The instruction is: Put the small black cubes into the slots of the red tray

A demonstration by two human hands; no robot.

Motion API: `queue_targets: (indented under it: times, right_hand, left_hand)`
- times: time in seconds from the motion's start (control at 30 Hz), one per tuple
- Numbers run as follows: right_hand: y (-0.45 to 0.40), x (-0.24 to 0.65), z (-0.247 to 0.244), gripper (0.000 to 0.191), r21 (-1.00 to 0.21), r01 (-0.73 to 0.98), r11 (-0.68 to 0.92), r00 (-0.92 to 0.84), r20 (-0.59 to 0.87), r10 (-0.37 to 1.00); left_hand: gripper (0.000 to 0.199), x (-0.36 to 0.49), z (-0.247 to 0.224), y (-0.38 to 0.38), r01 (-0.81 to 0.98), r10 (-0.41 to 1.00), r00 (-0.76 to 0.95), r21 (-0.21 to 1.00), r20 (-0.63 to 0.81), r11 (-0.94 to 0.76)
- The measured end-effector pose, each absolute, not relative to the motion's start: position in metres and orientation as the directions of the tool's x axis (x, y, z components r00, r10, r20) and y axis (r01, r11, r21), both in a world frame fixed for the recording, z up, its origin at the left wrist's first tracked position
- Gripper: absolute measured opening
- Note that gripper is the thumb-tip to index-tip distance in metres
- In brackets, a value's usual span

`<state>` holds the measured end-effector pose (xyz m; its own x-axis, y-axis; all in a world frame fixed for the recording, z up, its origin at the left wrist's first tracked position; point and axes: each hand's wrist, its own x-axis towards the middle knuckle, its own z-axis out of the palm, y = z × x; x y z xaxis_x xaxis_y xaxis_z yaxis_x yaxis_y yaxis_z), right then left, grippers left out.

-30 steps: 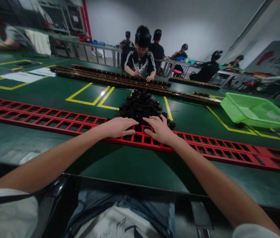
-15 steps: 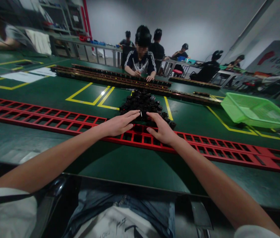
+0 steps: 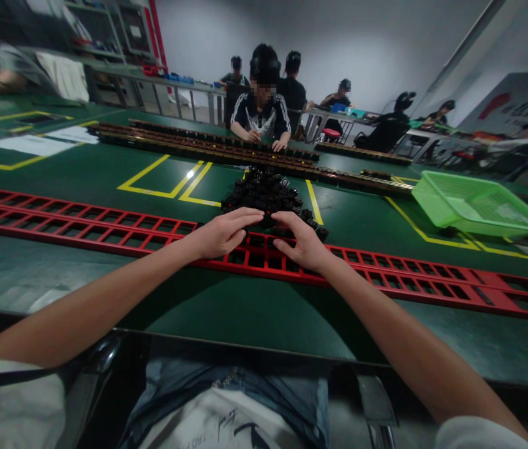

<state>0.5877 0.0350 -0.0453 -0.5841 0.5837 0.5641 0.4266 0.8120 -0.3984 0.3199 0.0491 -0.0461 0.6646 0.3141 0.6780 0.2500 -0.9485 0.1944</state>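
Note:
Two red slotted frames (image 3: 268,260) lie side by side across the green table. Behind them is a heap of small black parts (image 3: 264,187). My left hand (image 3: 226,232) reaches over the frames at the near left of the heap, thumb apart from the stretched fingers. My right hand (image 3: 302,242) mirrors it on the right, thumb and fingers spread. The fingertips of both hands are at the near edge of the heap; whether they touch it cannot be told. No object shows in either hand.
A green basket (image 3: 483,206) stands at the right. Long dark rails (image 3: 207,146) cross the table beyond the heap, with a person (image 3: 261,112) working behind them. White papers (image 3: 34,143) lie at the far left.
The whole view has shifted slightly. My left thumb has drawn a little nearer its fingers, and my right fingers are slightly more bent.

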Motion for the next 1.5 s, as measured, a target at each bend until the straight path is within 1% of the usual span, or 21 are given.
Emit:
queue_targets:
  times: [0.07, 0.13, 0.27, 0.43, 0.6, 0.73, 0.83, 0.97, 1.13, 1.2, 1.3, 1.4, 1.5]
  right_hand:
    - [0.035, 0.588, -0.045, 0.048, -0.39, 0.421, 0.819, -0.583, 0.575, 0.574]
    - [0.035, 0.588, -0.045, 0.043, -0.405, 0.426, 0.809, -0.57, 0.574, 0.588]
    - [0.034, 0.587, -0.045, 0.037, -0.427, 0.459, 0.779, -0.581, 0.519, 0.627]
    - [0.033, 0.587, -0.045, 0.045, -0.451, 0.473, 0.757, -0.584, 0.483, 0.653]
    - [0.031, 0.588, -0.045, 0.058, -0.463, 0.472, 0.751, -0.581, 0.477, 0.659]
    - [0.029, 0.587, -0.043, 0.059, -0.404, 0.486, 0.775, -0.609, 0.479, 0.632]
    - [0.028, 0.587, -0.042, 0.058, -0.367, 0.486, 0.793, -0.631, 0.48, 0.61]
    - [0.027, 0.586, -0.041, 0.057, -0.29, 0.488, 0.823, -0.656, 0.5, 0.566]
    - [0.025, 0.584, -0.038, 0.054, -0.119, 0.486, 0.866, -0.708, 0.527, 0.47]
    - [0.023, 0.583, -0.036, 0.054, -0.062, 0.486, 0.872, -0.729, 0.521, 0.444]
    - [0.022, 0.582, -0.032, 0.058, -0.033, 0.48, 0.877, -0.755, 0.494, 0.431]
    - [0.021, 0.582, -0.03, 0.059, -0.014, 0.463, 0.886, -0.778, 0.472, 0.414]
    - [0.021, 0.583, -0.03, 0.056, 0.023, 0.44, 0.898, -0.791, 0.483, 0.375]
  left_hand:
    - [0.049, 0.32, -0.045, 0.048, 0.237, 0.293, 0.661, 0.177, 0.691, -0.955]
    - [0.048, 0.32, -0.044, 0.047, 0.237, 0.287, 0.654, 0.171, 0.7, -0.956]
    - [0.044, 0.319, -0.043, 0.048, 0.259, 0.327, 0.643, 0.206, 0.692, -0.944]
    - [0.043, 0.319, -0.042, 0.048, 0.266, 0.357, 0.67, 0.239, 0.651, -0.934]
    - [0.044, 0.318, -0.041, 0.047, 0.27, 0.366, 0.661, 0.247, 0.655, -0.931]
    - [0.046, 0.317, -0.041, 0.048, 0.26, 0.374, 0.637, 0.269, 0.674, -0.927]
    - [0.048, 0.317, -0.04, 0.049, 0.241, 0.391, 0.606, 0.308, 0.693, -0.92]
    - [0.05, 0.318, -0.04, 0.05, 0.19, 0.447, 0.58, 0.42, 0.681, -0.887]
    - [0.054, 0.318, -0.044, 0.053, 0.134, 0.546, 0.537, 0.574, 0.643, -0.808]
    - [0.051, 0.318, -0.046, 0.055, 0.107, 0.584, 0.519, 0.631, 0.624, -0.768]
    - [0.041, 0.317, -0.047, 0.057, 0.061, 0.62, 0.488, 0.684, 0.614, -0.726]
    - [0.034, 0.316, -0.046, 0.058, 0.046, 0.615, 0.482, 0.682, 0.625, -0.73]
    - [0.028, 0.316, -0.044, 0.058, 0.12, 0.555, 0.506, 0.584, 0.66, -0.803]
